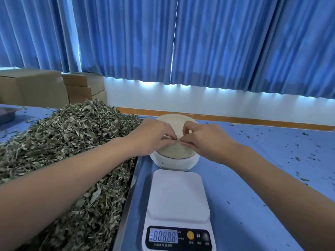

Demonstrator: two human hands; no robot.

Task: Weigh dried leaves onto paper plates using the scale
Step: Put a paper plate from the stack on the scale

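Both hands meet over a stack of paper plates [174, 151] in the centre of the frame. The left hand [154, 134] comes in from the lower left and the right hand [204, 140] from the lower right; the fingers [170, 137] of each are pinched together on the near rim of the top plate, fingertips almost touching one another. The stack is beige and sits on a round white base [175, 163] on the blue table [253, 178].

Just below the stack in the frame stands the scale [178, 211], white, with its square weighing platform bare. Its lit display [163, 236] shows a row of eights, and a yellow button [190, 235] lies beside it on the black panel.

The dried leaves [72, 142] fill the left half of the frame as a large grey-green heap, held in a metal tray [130, 189] whose edge runs just beside the scale. The left forearm crosses above this heap. Leaf crumbs are scattered over the table at the right.

In the upper left, cardboard boxes [45, 86] stand behind the heap. Blue curtains [217, 42] hang across the top of the frame above a white wall.
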